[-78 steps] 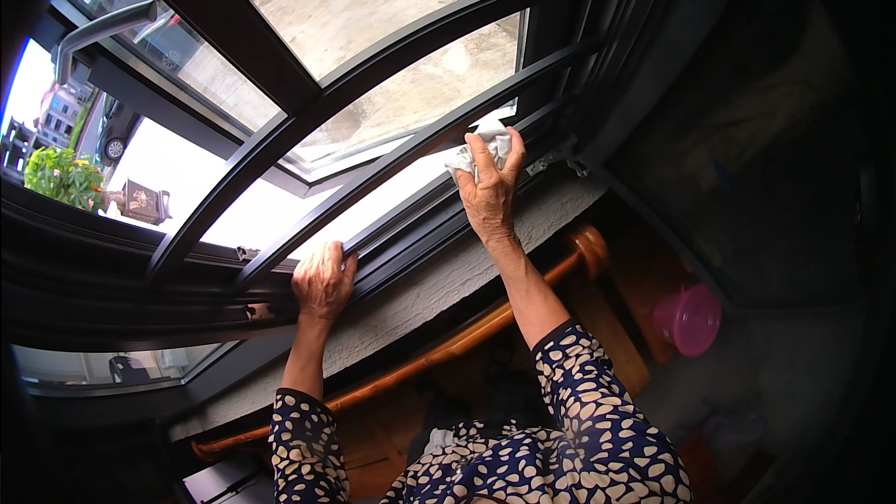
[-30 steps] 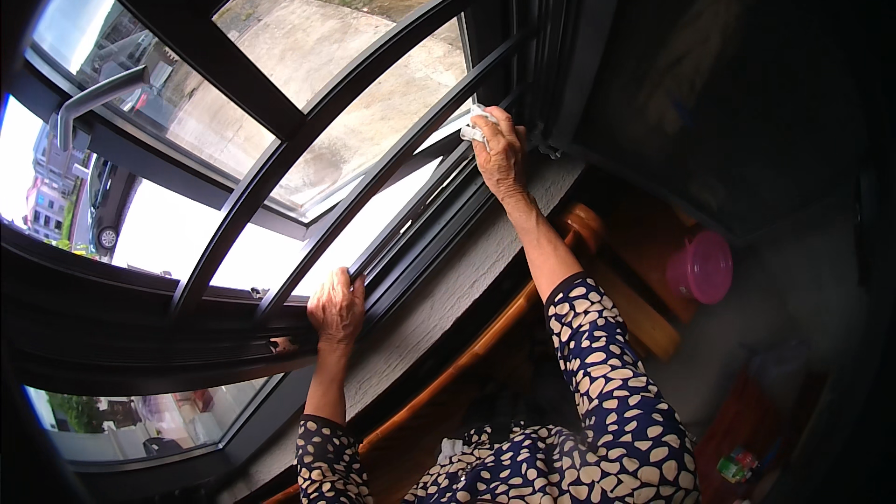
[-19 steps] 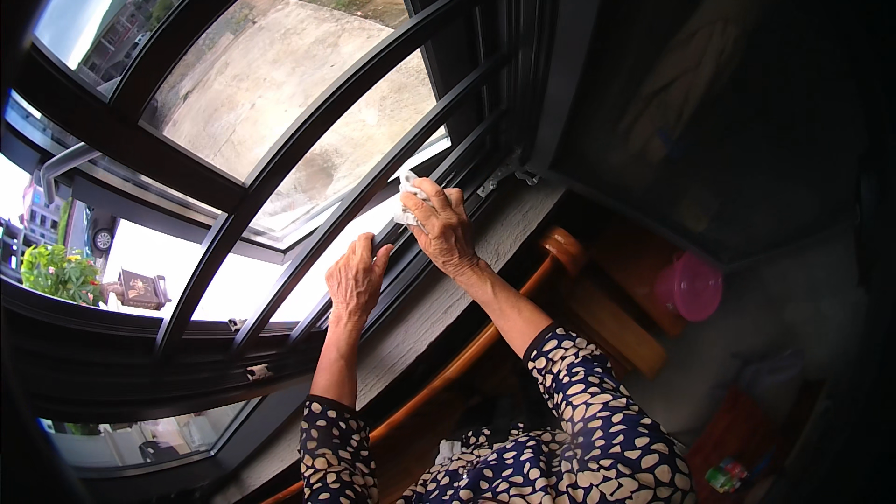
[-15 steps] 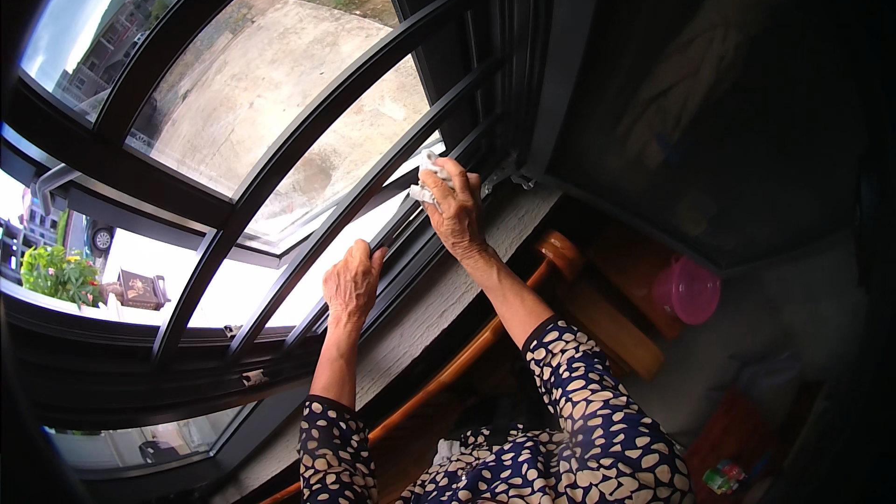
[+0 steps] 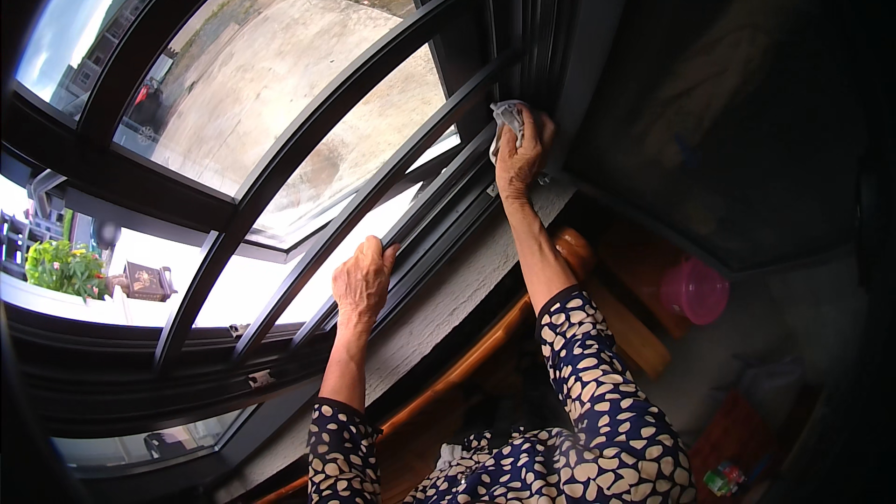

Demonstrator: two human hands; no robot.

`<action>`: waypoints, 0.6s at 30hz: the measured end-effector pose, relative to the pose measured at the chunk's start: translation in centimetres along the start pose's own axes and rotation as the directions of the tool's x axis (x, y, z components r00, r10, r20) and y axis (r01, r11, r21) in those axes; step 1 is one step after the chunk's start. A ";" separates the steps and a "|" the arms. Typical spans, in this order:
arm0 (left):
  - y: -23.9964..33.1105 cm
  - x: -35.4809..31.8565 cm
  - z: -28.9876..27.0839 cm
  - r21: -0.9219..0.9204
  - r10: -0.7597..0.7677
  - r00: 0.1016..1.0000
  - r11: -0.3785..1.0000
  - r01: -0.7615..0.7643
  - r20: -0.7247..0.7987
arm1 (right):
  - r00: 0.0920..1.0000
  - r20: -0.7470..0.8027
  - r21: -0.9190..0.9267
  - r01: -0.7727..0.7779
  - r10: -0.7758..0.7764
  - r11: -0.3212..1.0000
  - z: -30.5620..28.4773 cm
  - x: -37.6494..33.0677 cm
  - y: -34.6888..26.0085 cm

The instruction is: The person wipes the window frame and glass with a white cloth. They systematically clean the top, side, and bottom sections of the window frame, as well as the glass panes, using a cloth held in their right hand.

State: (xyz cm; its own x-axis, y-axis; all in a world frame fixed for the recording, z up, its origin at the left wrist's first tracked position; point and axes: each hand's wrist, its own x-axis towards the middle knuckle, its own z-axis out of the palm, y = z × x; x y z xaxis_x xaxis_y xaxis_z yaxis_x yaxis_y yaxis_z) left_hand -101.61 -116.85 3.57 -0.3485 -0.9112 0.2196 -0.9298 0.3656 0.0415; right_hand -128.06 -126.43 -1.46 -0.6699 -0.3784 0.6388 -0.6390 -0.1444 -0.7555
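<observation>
Dim room, bright window: dark frame (image 5: 177,191) with dark bars across it, bent by the lens; pale paved ground (image 5: 299,84) outside, green plant (image 5: 65,269) low on the left. Rough grey sill (image 5: 467,294) runs just below the frame, wooden furniture (image 5: 574,247) beneath that, pink bucket (image 5: 693,291) off to the right in shadow.

Right hand (image 5: 525,157) has a crumpled whitish cloth (image 5: 508,115) bunched between thumb and fingers, up at the right end of the lowest bar (image 5: 439,190), near the corner. Cloth looks to be against bar or frame there; can't confirm contact, too dark.

Left hand (image 5: 362,278) is curled over the same bar, lower and further left, thumb on the near side; fingertips hidden behind it.

Key relation: the bar's long axis slants from lower left to upper right, and both hands sit along it. Cloth lies up and right of the left hand, well apart, with a bare stretch of bar between. Right hand is the nearer one, already on the cloth. Cloth is wadded, so no clear long axis of its own.
</observation>
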 end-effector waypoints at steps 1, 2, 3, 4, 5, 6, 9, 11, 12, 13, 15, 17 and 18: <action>0.1 0.0 0.0 -0.021 -0.012 1.000 1.000 0.012 0.006 | 0.999 0.034 -0.052 -0.031 0.033 0.998 0.3 0.0 0.1; 0.4 0.1 -0.1 -0.042 -0.023 1.000 0.999 0.024 0.011 | 0.995 0.067 -0.105 -0.061 0.069 0.993 0.6 0.1 0.3; 0.4 0.1 -0.2 -0.063 -0.034 0.999 0.997 0.035 0.018 | 0.990 0.097 -0.159 -0.089 0.106 0.983 0.9 0.1 0.4; 0.5 0.2 0.0 -0.046 -0.021 1.000 0.999 0.021 0.006 | 0.984 0.106 -0.155 -0.128 0.145 0.980 1.1 0.3 0.0; 0.5 0.3 0.2 -0.030 -0.007 1.000 1.000 0.007 -0.006 | 0.985 0.102 -0.137 -0.122 0.136 0.983 1.4 0.1 0.4; 0.5 0.3 0.3 -0.015 0.009 1.000 1.000 -0.009 -0.018 | 0.987 0.098 -0.121 -0.115 0.127 0.986 1.7 -0.3 1.1; 0.6 0.3 0.6 -0.039 -0.016 1.000 0.999 0.016 0.005 | 0.964 0.174 0.071 -0.217 0.202 0.973 1.6 -2.2 1.0; 0.6 0.4 0.4 -0.071 -0.054 0.998 0.996 0.056 0.027 | 0.950 0.223 -0.024 -0.218 0.218 0.976 1.1 -4.0 -0.7; 0.4 0.3 0.6 -0.067 -0.052 0.998 0.996 0.053 0.021 | 0.936 0.262 0.032 -0.253 0.236 0.967 1.0 -5.1 -1.8; 0.5 0.3 0.5 -0.069 -0.044 0.999 0.997 0.045 0.013 | 0.915 0.299 0.102 -0.312 0.270 0.945 0.5 -6.0 -2.7; 0.6 0.5 0.6 -0.075 -0.045 0.999 0.996 0.046 0.015 | 0.940 0.278 0.104 -0.232 0.196 0.967 -0.1 -8.3 -4.2; 0.5 0.4 0.6 -0.079 -0.053 0.998 0.995 0.055 0.021 | 0.925 0.332 0.171 -0.251 0.184 0.953 -0.9 -10.2 -5.6; 0.5 0.4 0.6 -0.082 -0.052 0.998 0.995 0.054 0.025 | 0.932 0.314 0.165 -0.239 0.178 0.957 -1.0 -10.4 -5.9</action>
State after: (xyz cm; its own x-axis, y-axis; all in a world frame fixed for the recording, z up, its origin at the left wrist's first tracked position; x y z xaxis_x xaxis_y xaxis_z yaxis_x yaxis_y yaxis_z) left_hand -102.27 -117.17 3.08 -0.3028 -0.9334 0.1923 -0.9343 0.3306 0.1333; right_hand -117.75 -120.74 -3.52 -0.6196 -0.6660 0.4153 -0.3892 -0.1988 -0.8994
